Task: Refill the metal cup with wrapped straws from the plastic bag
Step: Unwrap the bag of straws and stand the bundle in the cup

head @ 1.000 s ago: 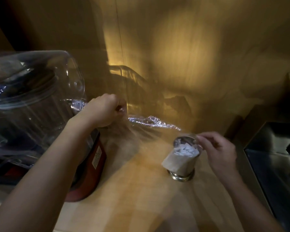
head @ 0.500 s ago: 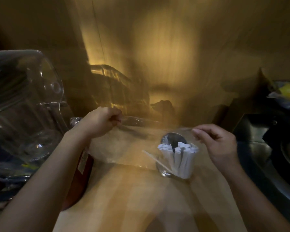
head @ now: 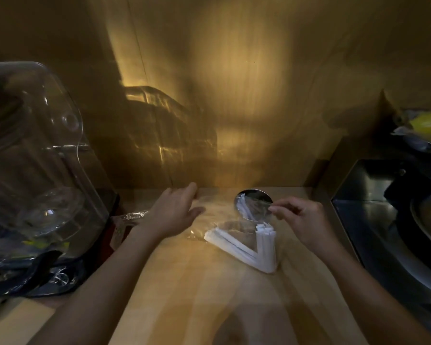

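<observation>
The metal cup stands near the back of the wooden counter, seen from above, with a few wrapped straws inside. In front of it the clear plastic bag lies crumpled, and a bundle of white wrapped straws inside it fans into a V. My right hand pinches the bag's film at the cup's right rim. Left of the cup, my left hand hovers palm down over the bag's left end with fingers spread, gripping nothing.
A blender under a large clear cover fills the left side. A steel sink lies to the right, with a yellow item on a shelf above it. A wooden wall closes the back.
My left hand has let go of the bag and spread its fingers. The bag has dropped to the counter, and its straws have slid down and fanned out in front of the cup.
</observation>
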Available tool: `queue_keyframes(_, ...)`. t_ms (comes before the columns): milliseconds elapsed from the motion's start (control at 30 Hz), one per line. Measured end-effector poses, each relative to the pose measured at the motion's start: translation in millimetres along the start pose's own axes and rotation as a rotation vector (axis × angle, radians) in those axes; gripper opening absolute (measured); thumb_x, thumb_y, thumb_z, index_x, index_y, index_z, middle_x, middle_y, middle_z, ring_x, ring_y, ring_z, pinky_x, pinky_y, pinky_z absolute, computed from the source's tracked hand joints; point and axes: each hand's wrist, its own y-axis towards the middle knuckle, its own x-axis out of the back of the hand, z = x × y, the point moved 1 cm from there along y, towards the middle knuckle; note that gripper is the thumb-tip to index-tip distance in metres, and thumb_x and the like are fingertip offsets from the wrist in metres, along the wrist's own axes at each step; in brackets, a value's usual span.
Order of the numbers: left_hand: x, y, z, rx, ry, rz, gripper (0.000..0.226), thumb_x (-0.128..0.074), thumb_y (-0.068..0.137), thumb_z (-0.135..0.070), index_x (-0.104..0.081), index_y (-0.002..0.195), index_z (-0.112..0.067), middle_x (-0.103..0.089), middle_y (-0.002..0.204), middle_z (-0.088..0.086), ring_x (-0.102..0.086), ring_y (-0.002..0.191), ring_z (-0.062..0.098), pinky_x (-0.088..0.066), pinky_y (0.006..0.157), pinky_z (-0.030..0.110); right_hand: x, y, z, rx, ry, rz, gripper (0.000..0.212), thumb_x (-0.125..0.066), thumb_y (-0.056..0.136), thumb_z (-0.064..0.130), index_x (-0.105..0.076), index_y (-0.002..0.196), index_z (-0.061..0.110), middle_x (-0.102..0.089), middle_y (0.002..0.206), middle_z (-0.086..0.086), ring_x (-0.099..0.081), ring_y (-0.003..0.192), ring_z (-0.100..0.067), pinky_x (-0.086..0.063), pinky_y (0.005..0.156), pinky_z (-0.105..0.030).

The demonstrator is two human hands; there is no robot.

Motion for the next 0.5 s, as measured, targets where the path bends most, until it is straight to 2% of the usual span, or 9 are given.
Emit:
queue_keyframes(67, -7.0, -0.5, -9.2, -0.063, -0.010, 0.030, 0.050, -0.057, 0.082, -0.051, -0.044, 0.117, -0.017, -0.063, 0.119, 0.002, -0.055, 0.113, 0.021, -0.037, 0.095, 0.038, -1.9, 2.2, -0.1, 0.010, 0.000, 0.029, 0.020, -0.070, 0.076, 0.013, -0.068, 0.070, 0.031, -0.065, 0.066, 0.017, -0.060, 0.066, 0.000, -0.043, 0.057, -0.010)
queue_keyframes(100, -10.7, 0.6, -16.1, -0.095, -0.021, 0.028, 0.054, -0.056, 0.081, -0.054, -0.043, 0.124, -0.023, -0.062, 0.121, -0.001, -0.054, 0.115, 0.018, -0.036, 0.097, 0.038, -3.8, 2.6, -0.9, 0.015, -0.002, 0.034, 0.023, -0.070, 0.076, 0.013, -0.066, 0.069, 0.035, -0.065, 0.067, 0.017, -0.060, 0.067, -0.002, -0.043, 0.057, -0.012)
queue_keyframes(167, -21.7, 4.7, -29.5, -0.149, 0.004, 0.033, 0.043, -0.054, 0.085, -0.048, -0.049, 0.123, -0.028, -0.065, 0.118, -0.004, -0.056, 0.112, 0.017, -0.032, 0.095, 0.034, -8.0, 1.4, -3.9, 0.017, 0.017, 0.027, 0.028, -0.071, 0.076, 0.012, -0.064, 0.068, 0.039, -0.066, 0.068, 0.016, -0.060, 0.066, -0.001, -0.044, 0.058, -0.011)
queue_keyframes(233, -29.5, 10.2, -39.5, -0.185, 0.071, 0.020, 0.023, -0.049, 0.092, -0.036, -0.062, 0.105, -0.023, -0.071, 0.104, -0.001, -0.062, 0.099, 0.020, -0.031, 0.088, 0.030, -10.5, -2.4, -8.3, 0.004, 0.050, 0.018, 0.031, -0.072, 0.075, 0.013, -0.062, 0.070, 0.042, -0.066, 0.071, 0.017, -0.060, 0.068, 0.003, -0.044, 0.057, -0.007)
queue_keyframes(333, -33.9, 12.1, -38.5, -0.147, -0.019, -0.059, 0.022, -0.049, 0.093, -0.029, -0.067, 0.092, -0.017, -0.074, 0.093, 0.000, -0.065, 0.088, 0.022, -0.038, 0.082, 0.032, -11.7, -11.1, -18.1, -0.042, 0.027, 0.067, 0.031, -0.072, 0.075, 0.016, -0.059, 0.075, 0.044, -0.063, 0.075, 0.020, -0.057, 0.070, 0.010, -0.042, 0.057, -0.004)
queue_keyframes(433, -35.3, 9.0, -31.2, -0.146, -0.009, -0.079, 0.020, -0.052, 0.091, -0.030, -0.068, 0.095, -0.018, -0.073, 0.097, -0.001, -0.064, 0.091, 0.020, -0.038, 0.081, 0.032, -14.1, -19.3, -27.2, -0.049, -0.028, 0.146, 0.038, -0.067, 0.080, 0.012, -0.059, 0.067, 0.047, -0.062, 0.071, 0.020, -0.057, 0.069, 0.003, -0.041, 0.058, -0.007)
queue_keyframes(500, -35.1, 7.5, -28.8, -0.150, 0.025, -0.047, 0.020, -0.052, 0.091, -0.030, -0.067, 0.096, -0.017, -0.071, 0.096, 0.001, -0.063, 0.092, 0.021, -0.037, 0.079, 0.030, -15.8, -21.2, -26.3, -0.015, -0.017, 0.077, 0.032, -0.064, 0.082, 0.011, -0.061, 0.072, 0.042, -0.061, 0.073, 0.019, -0.057, 0.070, 0.001, -0.040, 0.059, -0.005)
